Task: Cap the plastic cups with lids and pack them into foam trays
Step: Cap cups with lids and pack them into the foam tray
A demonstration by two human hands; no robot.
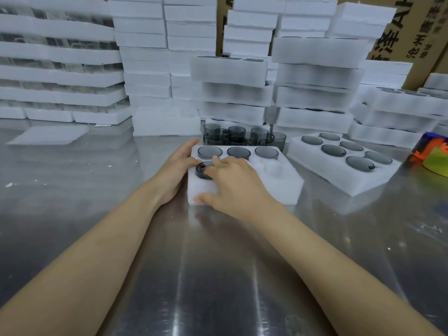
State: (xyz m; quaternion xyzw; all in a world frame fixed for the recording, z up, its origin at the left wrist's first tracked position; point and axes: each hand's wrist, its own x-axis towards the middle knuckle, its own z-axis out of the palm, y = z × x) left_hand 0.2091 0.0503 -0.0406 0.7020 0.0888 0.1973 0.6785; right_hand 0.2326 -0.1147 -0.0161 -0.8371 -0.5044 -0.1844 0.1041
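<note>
A white foam tray (274, 183) lies in front of me on the steel table. Its far row holds three capped grey cups (238, 152). A fourth grey cup (202, 170) sits partly sunk in the near left hole, and my right hand (236, 184) lies over it with fingers on its top and thumb on the tray's front edge. My left hand (178, 166) rests against the tray's left side, fingers straight along the foam. The other near holes (275, 169) are empty. Several loose grey cups (238, 137) stand just behind the tray.
A second foam tray (339, 175) filled with capped cups lies to the right. Tall stacks of foam trays (312, 76) and cardboard boxes (412, 27) wall in the back. A colourful object (434, 156) sits at the right edge. A flat foam sheet (51, 134) lies far left.
</note>
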